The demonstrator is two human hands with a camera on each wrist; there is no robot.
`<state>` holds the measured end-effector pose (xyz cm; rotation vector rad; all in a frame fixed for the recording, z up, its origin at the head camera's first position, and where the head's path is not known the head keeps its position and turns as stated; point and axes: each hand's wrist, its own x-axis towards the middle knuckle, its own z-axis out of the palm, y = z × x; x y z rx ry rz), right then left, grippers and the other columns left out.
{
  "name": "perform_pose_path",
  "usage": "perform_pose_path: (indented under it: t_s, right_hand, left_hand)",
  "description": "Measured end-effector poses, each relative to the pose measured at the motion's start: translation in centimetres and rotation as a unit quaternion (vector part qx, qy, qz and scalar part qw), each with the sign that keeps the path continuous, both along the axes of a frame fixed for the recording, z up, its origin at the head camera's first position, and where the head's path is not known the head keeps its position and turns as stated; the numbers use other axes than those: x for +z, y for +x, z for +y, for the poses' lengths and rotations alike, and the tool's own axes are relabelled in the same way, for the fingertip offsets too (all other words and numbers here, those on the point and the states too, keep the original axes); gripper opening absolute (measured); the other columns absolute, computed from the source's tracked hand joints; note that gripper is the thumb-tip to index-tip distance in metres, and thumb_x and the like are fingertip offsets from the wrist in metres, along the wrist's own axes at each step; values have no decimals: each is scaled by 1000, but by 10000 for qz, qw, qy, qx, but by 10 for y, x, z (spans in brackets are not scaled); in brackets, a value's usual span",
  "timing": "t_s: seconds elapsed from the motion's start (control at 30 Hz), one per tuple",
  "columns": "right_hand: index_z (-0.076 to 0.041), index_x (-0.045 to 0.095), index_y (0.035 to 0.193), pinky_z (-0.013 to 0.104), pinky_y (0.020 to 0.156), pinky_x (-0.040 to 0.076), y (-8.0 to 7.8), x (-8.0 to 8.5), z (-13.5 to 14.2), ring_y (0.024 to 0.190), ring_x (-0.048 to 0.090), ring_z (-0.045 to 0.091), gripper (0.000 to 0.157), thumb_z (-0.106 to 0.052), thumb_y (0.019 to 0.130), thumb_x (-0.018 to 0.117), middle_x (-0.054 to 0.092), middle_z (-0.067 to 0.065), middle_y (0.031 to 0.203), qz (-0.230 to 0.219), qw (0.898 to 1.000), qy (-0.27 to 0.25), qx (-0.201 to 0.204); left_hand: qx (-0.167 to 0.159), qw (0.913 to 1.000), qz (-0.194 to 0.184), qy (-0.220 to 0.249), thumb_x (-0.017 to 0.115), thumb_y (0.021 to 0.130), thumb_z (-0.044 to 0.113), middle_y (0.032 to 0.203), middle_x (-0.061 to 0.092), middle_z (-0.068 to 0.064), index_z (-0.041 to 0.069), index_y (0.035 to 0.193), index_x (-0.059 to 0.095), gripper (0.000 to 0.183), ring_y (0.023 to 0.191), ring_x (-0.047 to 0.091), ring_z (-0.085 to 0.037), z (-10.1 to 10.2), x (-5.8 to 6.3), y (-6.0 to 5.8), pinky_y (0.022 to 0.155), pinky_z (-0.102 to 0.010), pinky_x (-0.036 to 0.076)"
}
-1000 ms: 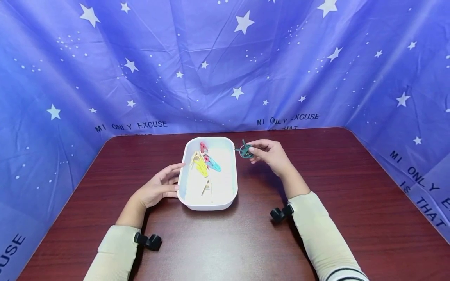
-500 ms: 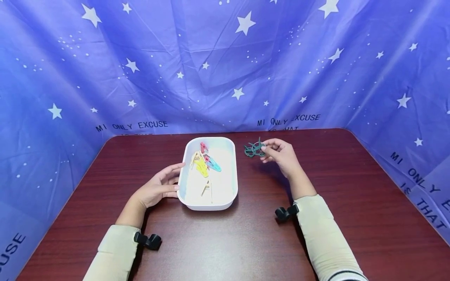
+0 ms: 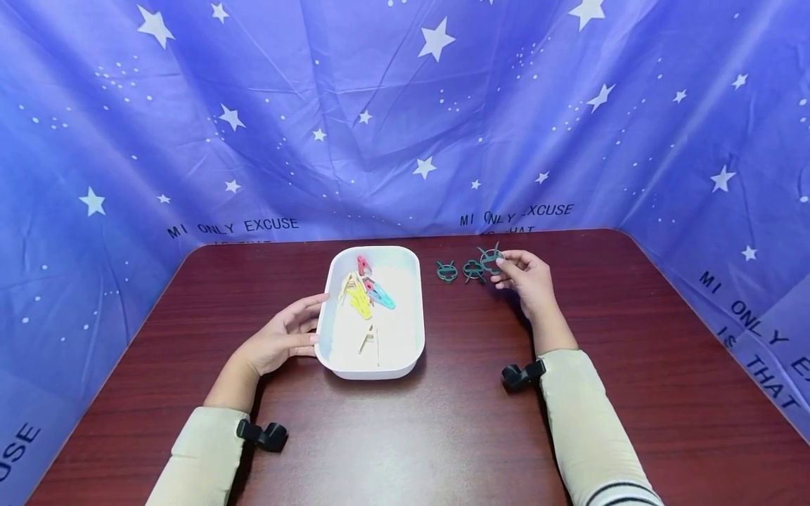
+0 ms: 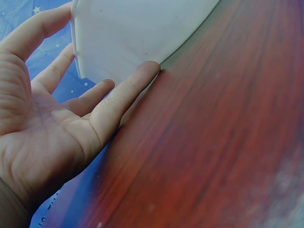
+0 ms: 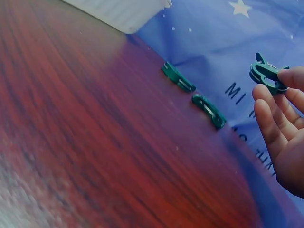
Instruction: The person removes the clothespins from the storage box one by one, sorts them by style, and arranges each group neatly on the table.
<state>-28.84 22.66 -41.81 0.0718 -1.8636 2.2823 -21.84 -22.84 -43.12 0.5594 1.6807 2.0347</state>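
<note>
My left hand (image 3: 278,342) rests its extended fingers against the left side of a white tray (image 3: 420,330); the left wrist view shows the fingertips on the tray's outer wall (image 4: 123,38). My right hand (image 3: 528,281) pinches a green plant clip (image 5: 260,75) between thumb and fingers, held just above the table. Two more green plant clips lie side by side between the tray and that hand, one clip (image 5: 178,77) closer to the tray and another clip (image 5: 209,111) closer to the hand. In the tray are a yellow clothespin (image 3: 360,302), a blue clothespin (image 3: 382,296) and pink and wooden ones.
The dark red wooden table (image 3: 392,436) carries the tray near its far edge. A blue curtain (image 3: 354,176) with white stars hangs behind and at both sides. Each sleeve bears a black strap mount, such as the right mount (image 3: 522,376).
My right hand has moved right, away from the tray. Green clips that were bunched at its fingers now lie apart on the table, with one still pinched. The left hand has stayed at the tray.
</note>
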Motion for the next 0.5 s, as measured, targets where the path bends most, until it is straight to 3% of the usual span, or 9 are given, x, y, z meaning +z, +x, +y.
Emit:
perform_pose_path:
  t_s: [0.13,0.23,0.4,0.5]
  right_hand:
    - [0,66,101,19,46,49,-4,-8,4,59,63,10,12,-3,89,68,65,-2,76,-146,9982,320,-482]
    - [5,66,103,19,49,49,-8,-14,6,62,60,9,16,0,88,69,67,-3,76,-185,9953,478,-819]
    - [15,61,108,21,56,55,-11,-19,8,65,61,7,24,6,86,67,69,0,79,-232,9921,686,-1023]
    - [14,62,108,22,57,56,-12,-20,9,63,61,7,24,5,87,67,66,-1,77,-299,9865,1191,-1088]
  left_hand:
    - [-2,10000,29,9,57,90,-8,151,25,-24,8,152,29,70,119,53,-27,0,-1,0,83,-48,55]
    - [-40,10000,68,32,57,90,-8,150,25,-23,8,152,29,69,118,54,-27,0,-1,0,83,-48,55]
    - [-51,9999,90,61,58,90,-8,150,27,-22,9,151,30,69,118,54,-26,-1,-1,0,83,-48,55]
    - [-21,10000,79,37,58,90,-8,150,27,-21,9,151,31,69,117,54,-26,-1,-1,0,82,-48,55]
